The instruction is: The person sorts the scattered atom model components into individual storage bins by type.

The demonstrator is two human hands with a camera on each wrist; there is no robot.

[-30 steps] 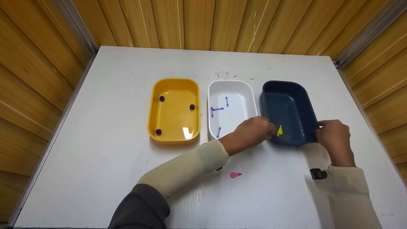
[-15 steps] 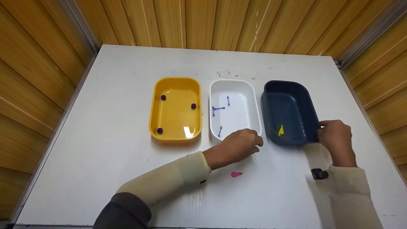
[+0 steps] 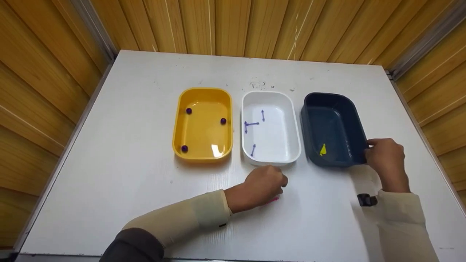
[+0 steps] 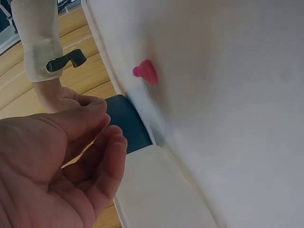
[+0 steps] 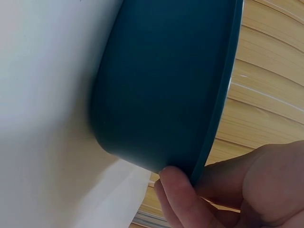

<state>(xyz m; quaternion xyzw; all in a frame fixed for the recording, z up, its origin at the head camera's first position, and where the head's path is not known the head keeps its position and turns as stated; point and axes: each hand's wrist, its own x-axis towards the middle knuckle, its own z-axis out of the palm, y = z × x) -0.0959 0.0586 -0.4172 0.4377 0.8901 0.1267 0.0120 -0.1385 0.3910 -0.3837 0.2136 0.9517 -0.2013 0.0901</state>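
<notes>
My left hand [image 3: 259, 187] is above the table just in front of the white container [image 3: 276, 142]. Its fingers are loosely bent, with nothing visible between thumb and fingertips in the left wrist view. Partly hidden under it in the head view lies a small pink bulb-shaped piece [image 3: 273, 200]; the left wrist view shows this pink piece [image 4: 148, 72] apart from the fingers. My right hand [image 3: 386, 162] pinches the near right corner of the dark blue container [image 5: 156, 90], thumb and fingers on either side of the rim. Inside that container is a small yellow piece [image 3: 323, 149].
A yellow container [image 3: 204, 133] on the left holds 3 dark purple balls [image 3: 223, 121]. Several thin purple double-ended sticks [image 3: 263, 115] lie in the white container. All stand on a white table [image 3: 120, 145] bordered by wood-patterned walls [image 3: 233, 29].
My left hand has moved from the dark blue container's near left edge, down and left past the white container, to above the pink piece. The right hand keeps its hold on the rim.
</notes>
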